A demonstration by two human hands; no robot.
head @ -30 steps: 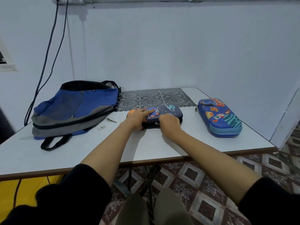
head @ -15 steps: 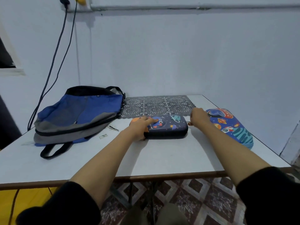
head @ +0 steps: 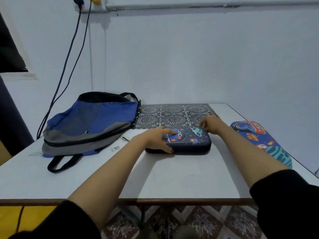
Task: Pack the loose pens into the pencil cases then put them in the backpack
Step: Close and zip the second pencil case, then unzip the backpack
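A dark navy pencil case with space cartoons lies closed at the middle of the white table. My left hand holds its left end, fingers over the lid and thumb on the front side. My right hand is at the case's rear right corner with fingers curled, pinching the zipper pull, which the fingers hide. A second, brighter blue pencil case lies closed along the table's right edge. The blue and grey backpack lies flat at the left. No loose pens are visible.
A dark lace mat covers the back of the table against the wall. Two small scraps lie between the backpack and the dark case. Cables hang down the wall behind the backpack. Patterned floor tiles show below the table's front edge.
My right hand has travelled from the dark case's front edge round its right end to the rear right corner. The left hand stays on the case's left end. The camera has tilted up.
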